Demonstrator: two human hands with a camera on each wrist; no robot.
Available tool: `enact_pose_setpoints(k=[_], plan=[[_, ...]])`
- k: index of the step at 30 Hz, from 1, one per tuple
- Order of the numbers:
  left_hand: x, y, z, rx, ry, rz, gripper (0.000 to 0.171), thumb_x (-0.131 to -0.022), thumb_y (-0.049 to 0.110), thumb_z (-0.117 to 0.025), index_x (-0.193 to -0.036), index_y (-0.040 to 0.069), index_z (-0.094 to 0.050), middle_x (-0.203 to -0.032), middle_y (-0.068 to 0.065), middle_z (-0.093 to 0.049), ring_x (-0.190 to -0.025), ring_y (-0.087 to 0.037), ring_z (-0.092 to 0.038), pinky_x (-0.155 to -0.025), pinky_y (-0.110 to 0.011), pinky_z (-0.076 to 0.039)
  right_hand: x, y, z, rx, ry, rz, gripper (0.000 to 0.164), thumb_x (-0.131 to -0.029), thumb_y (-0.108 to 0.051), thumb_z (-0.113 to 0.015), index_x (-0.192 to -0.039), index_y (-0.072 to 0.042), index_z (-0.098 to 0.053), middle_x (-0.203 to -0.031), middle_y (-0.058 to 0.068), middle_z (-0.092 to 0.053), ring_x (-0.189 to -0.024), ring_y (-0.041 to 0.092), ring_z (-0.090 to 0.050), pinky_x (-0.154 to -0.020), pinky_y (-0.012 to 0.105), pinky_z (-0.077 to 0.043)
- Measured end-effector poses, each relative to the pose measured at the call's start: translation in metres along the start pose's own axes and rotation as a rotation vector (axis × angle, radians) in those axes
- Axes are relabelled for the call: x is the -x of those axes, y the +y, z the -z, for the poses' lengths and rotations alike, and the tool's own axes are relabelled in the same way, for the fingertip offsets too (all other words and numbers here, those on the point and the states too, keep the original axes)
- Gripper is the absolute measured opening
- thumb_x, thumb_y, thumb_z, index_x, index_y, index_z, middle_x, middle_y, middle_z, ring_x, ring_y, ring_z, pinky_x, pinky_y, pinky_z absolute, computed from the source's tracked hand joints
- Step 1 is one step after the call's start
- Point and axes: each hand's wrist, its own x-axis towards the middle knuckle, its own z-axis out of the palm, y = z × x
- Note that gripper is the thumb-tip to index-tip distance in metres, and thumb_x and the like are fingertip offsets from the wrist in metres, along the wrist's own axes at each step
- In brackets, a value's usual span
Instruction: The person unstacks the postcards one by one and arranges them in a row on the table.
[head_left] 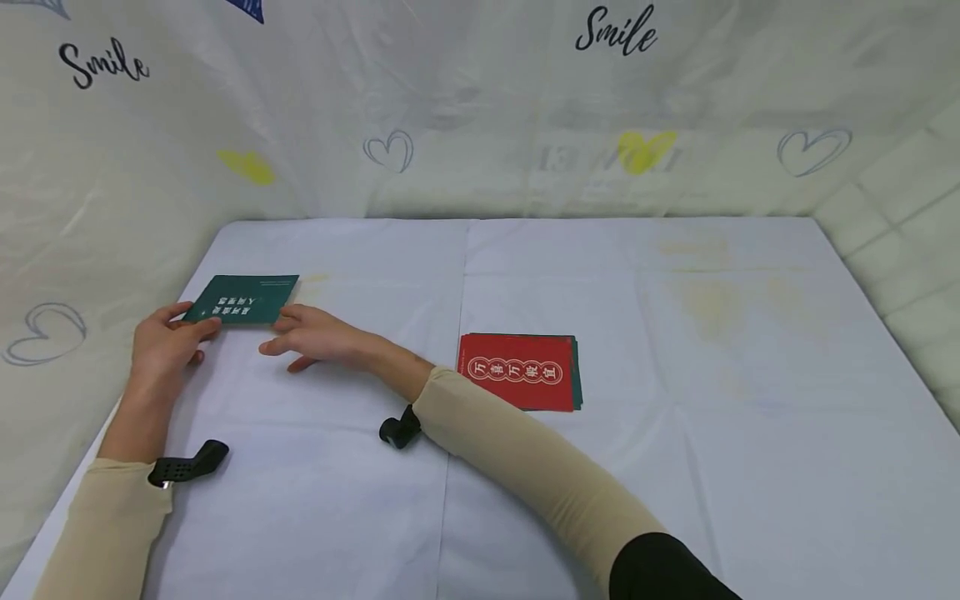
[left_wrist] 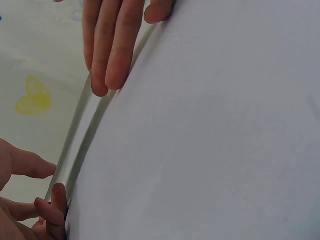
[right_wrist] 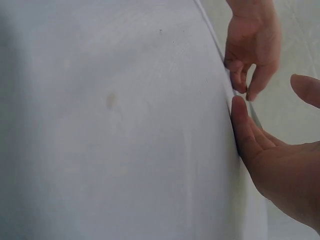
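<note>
A flat green envelope point(head_left: 243, 297) with white lettering lies at the far left of the white table in the head view. My left hand point(head_left: 165, 337) pinches its near left corner, thumb on the near edge and index finger at the left side. At its near right corner, my right hand point(head_left: 322, 336) has its fingers extended, fingertips right at the edge. The right wrist view has the right hand point(right_wrist: 285, 175) low at the right with fingers fairly straight, the left hand point(right_wrist: 252, 45) above it.
A stack of envelopes point(head_left: 517, 372), red with white characters on top and green showing beneath, lies mid-table, beside my right forearm. The white tablecloth point(head_left: 712, 467) has creases and faint stains. A printed curtain point(head_left: 480, 83) hangs behind the table and along the left.
</note>
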Motion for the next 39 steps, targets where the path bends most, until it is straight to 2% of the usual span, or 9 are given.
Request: enact_pose_setpoints(k=[5,13,18,23,26,32,36,39], plan=[[-0.003,-0.001,-0.002,-0.005,-0.004,-0.003,0.08,-0.101,0.034,-0.064,-0.167,0.016,-0.023,-0.105,0.007,-0.049,-0.078,0.0,-0.053,-0.058,-0.018,-0.047,-0.003,0.001,0.0,-0.016,0.012,-0.005,0.085,-0.098,-0.018,-0.071,-0.167,-0.014,-0.021,-0.166,-0.001,-0.043,-0.135,0.011,-0.061,-0.093,0.03,-0.061],[-0.002,-0.007,0.007,-0.09,-0.011,-0.022,0.079,-0.102,0.039,-0.06,-0.167,0.017,-0.022,-0.118,-0.001,-0.046,-0.082,-0.006,-0.051,-0.059,-0.018,-0.05,-0.006,0.0,-0.005,-0.022,0.001,-0.018,0.085,-0.098,-0.018,-0.071,-0.167,-0.015,-0.021,-0.165,-0.002,-0.044,-0.132,0.01,-0.063,-0.09,0.028,-0.061],[-0.003,-0.006,0.006,-0.102,-0.004,-0.033,0.078,-0.102,0.039,-0.06,-0.167,0.017,-0.022,-0.124,-0.007,-0.045,-0.086,-0.01,-0.051,-0.06,-0.018,-0.05,-0.006,-0.001,-0.005,-0.046,0.019,-0.031,0.083,-0.099,-0.016,-0.071,-0.166,-0.014,-0.023,-0.164,-0.001,-0.046,-0.133,0.008,-0.061,-0.09,0.029,-0.061],[-0.004,-0.005,0.007,-0.141,-0.005,-0.039,0.078,-0.103,0.041,-0.058,-0.166,0.013,-0.022,-0.149,-0.024,-0.039,-0.095,-0.019,-0.048,-0.061,-0.015,-0.049,-0.008,-0.002,-0.004,-0.062,0.019,-0.032,0.083,-0.098,-0.015,-0.071,-0.166,-0.013,-0.023,-0.163,0.0,-0.048,-0.131,0.008,-0.061,-0.089,0.029,-0.062],[-0.003,-0.007,0.01,-0.173,-0.021,-0.038,0.078,-0.103,0.042,-0.056,-0.166,0.009,-0.023,-0.16,-0.028,-0.033,-0.093,-0.02,-0.05,-0.06,-0.015,-0.048,-0.01,-0.001,-0.005,-0.06,0.011,-0.036,0.083,-0.098,-0.015,-0.071,-0.166,-0.013,-0.023,-0.162,0.001,-0.049,-0.13,0.007,-0.062,-0.087,0.028,-0.062],[-0.005,-0.008,0.014,-0.205,-0.033,-0.051,0.079,-0.103,0.043,-0.056,-0.165,0.004,-0.025,-0.157,-0.029,-0.036,-0.081,-0.015,-0.052,-0.061,-0.019,-0.048,-0.015,-0.001,-0.005,-0.067,0.012,-0.032,0.08,-0.1,-0.014,-0.069,-0.166,-0.011,-0.024,-0.161,0.002,-0.05,-0.126,0.007,-0.063,-0.087,0.031,-0.063],[-0.007,-0.006,0.014,-0.199,-0.03,-0.041,0.079,-0.103,0.042,-0.057,-0.165,0.006,-0.024,-0.16,-0.028,-0.036,-0.092,-0.02,-0.051,-0.062,-0.018,-0.047,-0.016,-0.001,-0.004,-0.083,0.009,-0.027,0.08,-0.1,-0.014,-0.068,-0.166,-0.011,-0.023,-0.161,0.003,-0.051,-0.123,0.009,-0.066,-0.088,0.032,-0.063],[-0.008,-0.006,0.014,-0.198,-0.031,-0.029,0.078,-0.104,0.041,-0.057,-0.165,0.006,-0.024,-0.162,-0.028,-0.035,-0.099,-0.023,-0.049,-0.062,-0.017,-0.046,-0.017,-0.001,-0.004,-0.11,0.001,-0.029,0.079,-0.101,-0.011,-0.067,-0.166,-0.01,-0.022,-0.16,0.003,-0.052,-0.127,0.011,-0.066,-0.091,0.034,-0.062]])
